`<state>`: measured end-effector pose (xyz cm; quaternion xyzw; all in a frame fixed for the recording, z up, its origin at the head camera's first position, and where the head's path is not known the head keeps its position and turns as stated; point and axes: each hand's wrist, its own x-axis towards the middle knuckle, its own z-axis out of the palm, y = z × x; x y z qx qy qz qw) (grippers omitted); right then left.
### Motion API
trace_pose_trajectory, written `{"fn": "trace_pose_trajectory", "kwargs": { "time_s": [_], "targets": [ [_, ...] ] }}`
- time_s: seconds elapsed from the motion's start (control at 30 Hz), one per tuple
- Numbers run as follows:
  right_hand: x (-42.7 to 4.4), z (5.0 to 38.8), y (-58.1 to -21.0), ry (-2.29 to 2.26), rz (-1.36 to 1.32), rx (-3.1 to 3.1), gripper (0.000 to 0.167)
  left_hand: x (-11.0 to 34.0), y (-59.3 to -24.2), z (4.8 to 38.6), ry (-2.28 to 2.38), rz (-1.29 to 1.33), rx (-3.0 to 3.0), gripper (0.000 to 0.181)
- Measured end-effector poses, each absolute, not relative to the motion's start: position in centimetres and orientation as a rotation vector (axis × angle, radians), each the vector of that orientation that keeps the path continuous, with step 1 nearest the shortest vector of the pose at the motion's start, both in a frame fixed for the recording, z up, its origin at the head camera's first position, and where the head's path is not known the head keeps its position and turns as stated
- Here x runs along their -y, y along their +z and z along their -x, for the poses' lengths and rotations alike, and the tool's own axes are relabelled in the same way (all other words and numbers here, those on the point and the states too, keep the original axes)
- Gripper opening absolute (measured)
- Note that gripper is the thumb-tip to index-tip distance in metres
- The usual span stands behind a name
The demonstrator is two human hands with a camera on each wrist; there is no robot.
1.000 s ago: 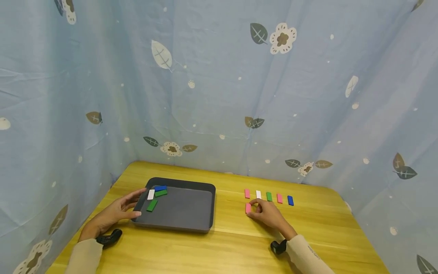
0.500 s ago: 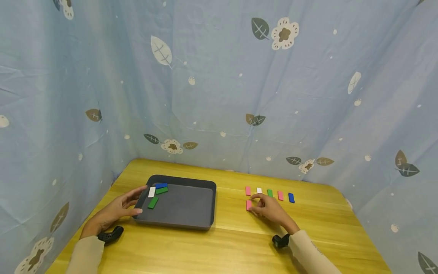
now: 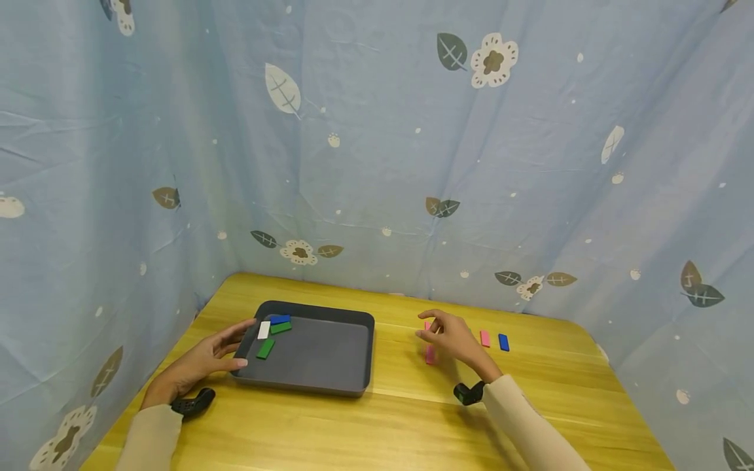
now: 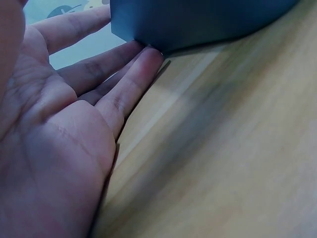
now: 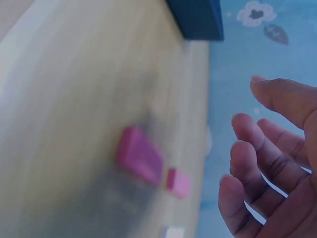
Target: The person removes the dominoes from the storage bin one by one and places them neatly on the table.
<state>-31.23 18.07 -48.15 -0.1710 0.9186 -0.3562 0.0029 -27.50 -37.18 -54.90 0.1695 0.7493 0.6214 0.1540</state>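
Observation:
My left hand (image 3: 206, 363) rests with spread fingers against the left side of the dark grey tray (image 3: 318, 386); in the left wrist view its fingertips touch the tray's wall (image 4: 193, 25). Inside the tray lie a white block (image 3: 264, 330), a blue block (image 3: 280, 319) and two green blocks (image 3: 266, 348). My right hand (image 3: 456, 337) hovers over the row of blocks, fingers loosely bent and holding nothing. Below it a pink block (image 3: 430, 355) lies on the table, with another pink one (image 5: 178, 182) beyond it in the right wrist view.
Right of my right hand lie a pink block (image 3: 485, 338) and a blue block (image 3: 503, 342). The hand partly hides other blocks of that row; a white one (image 5: 174, 233) shows in the right wrist view. A patterned curtain (image 3: 377, 163) hangs behind the yellow table (image 3: 330, 432).
My right hand has let go of the lower pink block and risen up and away from it, over the row. The left hand stays at the tray.

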Motion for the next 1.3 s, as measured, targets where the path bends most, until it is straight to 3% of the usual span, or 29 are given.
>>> {"fn": "trace_pose_trajectory", "kwargs": {
  "time_s": [0.77,1.3],
  "targets": [
    [-7.1,33.3,-45.1,-1.057,0.908,-2.784,0.043,37.2,-54.8,27.2,1.786,-0.467,-2.147,0.082],
    [-1.1,33.8,-45.9,-0.865,1.067,-2.815,0.039,37.2,-54.8,27.3,1.783,-0.471,-2.149,0.082]
  ]
}}
